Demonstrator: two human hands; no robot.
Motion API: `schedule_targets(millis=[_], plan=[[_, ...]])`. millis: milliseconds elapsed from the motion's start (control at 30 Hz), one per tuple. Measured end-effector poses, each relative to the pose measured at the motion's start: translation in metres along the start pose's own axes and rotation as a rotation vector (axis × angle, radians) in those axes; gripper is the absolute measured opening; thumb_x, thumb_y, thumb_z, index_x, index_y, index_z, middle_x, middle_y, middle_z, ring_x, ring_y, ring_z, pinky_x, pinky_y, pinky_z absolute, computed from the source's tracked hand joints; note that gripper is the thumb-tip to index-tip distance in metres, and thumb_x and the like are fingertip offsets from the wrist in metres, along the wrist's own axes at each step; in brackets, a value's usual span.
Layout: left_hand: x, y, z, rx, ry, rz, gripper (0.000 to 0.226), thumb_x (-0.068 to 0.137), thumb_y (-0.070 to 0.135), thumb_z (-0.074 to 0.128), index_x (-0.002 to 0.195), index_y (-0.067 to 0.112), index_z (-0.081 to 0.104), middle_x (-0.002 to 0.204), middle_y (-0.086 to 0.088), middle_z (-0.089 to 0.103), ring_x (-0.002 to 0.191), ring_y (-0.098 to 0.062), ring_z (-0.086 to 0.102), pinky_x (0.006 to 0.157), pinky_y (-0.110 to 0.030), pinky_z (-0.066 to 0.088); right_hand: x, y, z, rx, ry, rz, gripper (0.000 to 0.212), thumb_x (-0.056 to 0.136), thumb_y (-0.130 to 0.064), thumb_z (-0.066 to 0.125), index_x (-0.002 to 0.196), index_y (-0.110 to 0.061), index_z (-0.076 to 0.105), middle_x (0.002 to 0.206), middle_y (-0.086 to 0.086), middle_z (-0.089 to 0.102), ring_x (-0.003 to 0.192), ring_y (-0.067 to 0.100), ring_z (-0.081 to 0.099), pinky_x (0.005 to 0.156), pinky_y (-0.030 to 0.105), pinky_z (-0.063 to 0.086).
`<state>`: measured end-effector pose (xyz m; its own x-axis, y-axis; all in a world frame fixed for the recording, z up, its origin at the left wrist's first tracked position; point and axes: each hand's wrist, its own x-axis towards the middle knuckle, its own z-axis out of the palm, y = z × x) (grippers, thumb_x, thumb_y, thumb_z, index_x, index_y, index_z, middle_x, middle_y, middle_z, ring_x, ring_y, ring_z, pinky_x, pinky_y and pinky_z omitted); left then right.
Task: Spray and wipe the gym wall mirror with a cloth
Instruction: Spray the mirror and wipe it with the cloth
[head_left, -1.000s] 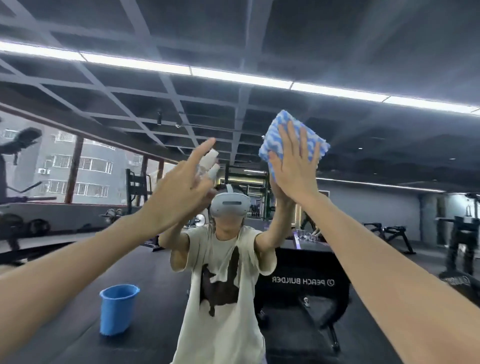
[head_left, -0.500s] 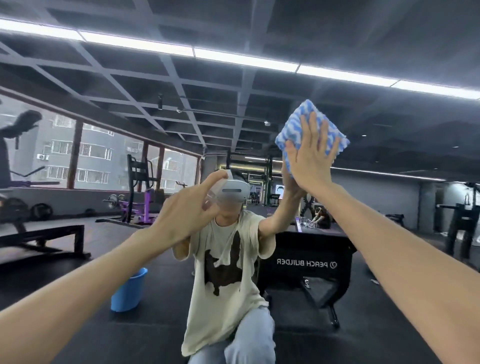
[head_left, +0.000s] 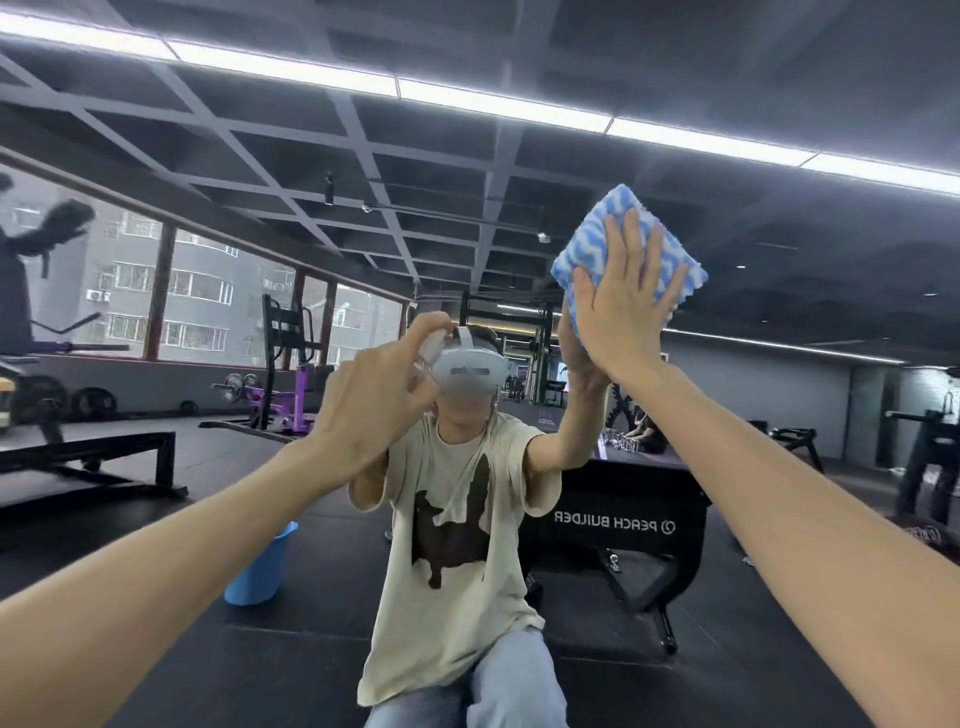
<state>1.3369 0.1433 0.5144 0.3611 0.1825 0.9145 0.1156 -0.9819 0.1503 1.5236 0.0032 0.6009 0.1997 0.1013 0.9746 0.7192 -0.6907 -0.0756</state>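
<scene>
The right hand (head_left: 623, 306) is spread flat, fingers fanned, pressing a folded blue-and-white cloth (head_left: 631, 254) against the mirror (head_left: 779, 364) high on the right. The cloth looks soft and thick, so an open palm over its middle should spread pressure evenly; its free corners could flop or drag if the hand slides off centre. The left hand (head_left: 374, 395) is curled around a small pale spray bottle (head_left: 432, 349), finger bent over its top, nozzle toward the glass; only the head of the bottle shows. It seems light, probably plastic, best held around the neck. The mirror fills the view and looks hard and smooth, likely slick where wet. Reflected in it are the kneeling person, a blue bucket (head_left: 260, 566) on the floor and gym machines.
</scene>
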Motion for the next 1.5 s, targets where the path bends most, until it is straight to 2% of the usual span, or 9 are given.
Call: schedule_targets(millis=[400, 600, 800, 900, 1000, 1067, 1167, 1333, 1500], plan=[[0.0, -0.047, -0.013, -0.041, 0.192, -0.115, 0.053, 0.09, 0.011, 0.058, 0.134, 0.029, 0.037, 0.065, 0.003, 0.054, 0.051, -0.011, 0.05, 0.061, -0.036, 0.052, -0.01, -0.08, 0.036, 0.04, 0.186, -0.3, 0.057, 0.102, -0.05, 0.02, 0.153, -0.024, 0.029, 0.161, -0.001, 0.024, 0.149, 0.026, 0.017, 0.12, 0.055, 0.003], [-0.009, -0.048, -0.029, -0.182, 0.251, -0.138, 0.058, 0.09, 0.016, 0.06, 0.14, 0.029, 0.031, 0.07, -0.001, 0.058, 0.055, -0.021, 0.056, 0.058, -0.036, 0.047, -0.125, -0.065, 0.053, -0.056, -0.087, -1.187, 0.052, 0.104, -0.045, 0.019, 0.146, -0.025, 0.044, 0.153, -0.002, 0.041, 0.143, 0.022, 0.033, 0.118, 0.051, 0.008], [-0.01, -0.038, -0.042, -0.221, 0.346, -0.141, 0.04, 0.089, 0.024, 0.06, 0.121, 0.015, 0.038, 0.077, 0.001, 0.06, 0.06, -0.028, 0.064, 0.06, -0.04, 0.053, 0.018, -0.115, 0.027, -0.041, 0.158, -0.289, 0.06, 0.104, -0.051, 0.022, 0.156, -0.024, 0.015, 0.164, -0.002, 0.014, 0.151, 0.023, 0.01, 0.116, 0.048, -0.01], [-0.016, -0.035, -0.05, -0.213, 0.339, -0.143, 0.029, 0.092, 0.029, 0.058, 0.111, 0.021, 0.038, 0.069, -0.008, 0.061, 0.06, -0.031, 0.061, 0.06, -0.041, 0.049, -0.081, -0.169, 0.059, 0.065, 0.175, -0.747, 0.058, 0.084, -0.038, 0.07, 0.137, -0.024, 0.052, 0.141, 0.002, 0.055, 0.135, 0.027, 0.045, 0.115, 0.057, 0.02], [-0.017, -0.039, -0.063, -0.265, 0.308, -0.178, 0.024, 0.095, 0.037, 0.054, 0.102, 0.019, 0.039, 0.065, -0.007, 0.062, 0.061, -0.031, 0.061, 0.065, -0.047, 0.05, -0.123, -0.152, 0.053, 0.027, -0.027, -1.181, 0.055, 0.095, -0.037, 0.036, 0.148, -0.02, 0.039, 0.151, 0.001, 0.044, 0.141, 0.024, 0.038, 0.118, 0.053, 0.01], [-0.02, -0.041, -0.07, -0.257, 0.282, -0.201, 0.028, 0.096, 0.039, 0.052, 0.1, 0.014, 0.041, 0.066, -0.008, 0.064, 0.062, -0.029, 0.062, 0.066, -0.046, 0.05, -0.076, -0.124, 0.049, -0.082, 0.025, -0.988, 0.059, 0.098, -0.04, 0.019, 0.154, -0.023, 0.016, 0.161, 0.0, 0.023, 0.148, 0.023, 0.021, 0.118, 0.05, -0.001], [-0.019, -0.033, -0.069, -0.334, 0.284, -0.199, 0.022, 0.097, 0.037, 0.049, 0.1, 0.017, 0.039, 0.072, -0.013, 0.065, 0.067, -0.03, 0.063, 0.066, -0.044, 0.051, -0.033, -0.104, 0.033, 0.141, 0.163, -0.401, 0.06, 0.101, -0.048, 0.024, 0.152, -0.017, 0.032, 0.16, 0.001, 0.027, 0.148, 0.022, 0.021, 0.117, 0.042, -0.014], [0.015, -0.009, -0.046, -0.87, 0.283, -0.278, 0.025, 0.093, 0.049, 0.045, 0.101, 0.029, 0.033, 0.103, -0.007, 0.06, 0.099, -0.029, 0.066, 0.081, -0.042, 0.055, -0.079, -0.143, 0.039, 0.498, -0.047, -0.47, 0.052, 0.098, -0.021, 0.024, 0.143, -0.006, 0.045, 0.154, 0.013, 0.036, 0.145, 0.032, 0.028, 0.117, 0.037, -0.007], [0.03, -0.014, -0.036, -0.823, 0.184, -0.379, 0.039, 0.097, 0.057, 0.033, 0.114, 0.021, 0.031, 0.113, -0.005, 0.057, 0.104, -0.022, 0.061, 0.091, -0.047, 0.052, -0.064, -0.122, 0.02, 1.174, -0.432, -0.217, 0.04, 0.106, -0.026, 0.022, 0.133, -0.018, 0.051, 0.129, -0.021, 0.045, 0.116, -0.041, 0.006, 0.107, 0.007, -0.013]])
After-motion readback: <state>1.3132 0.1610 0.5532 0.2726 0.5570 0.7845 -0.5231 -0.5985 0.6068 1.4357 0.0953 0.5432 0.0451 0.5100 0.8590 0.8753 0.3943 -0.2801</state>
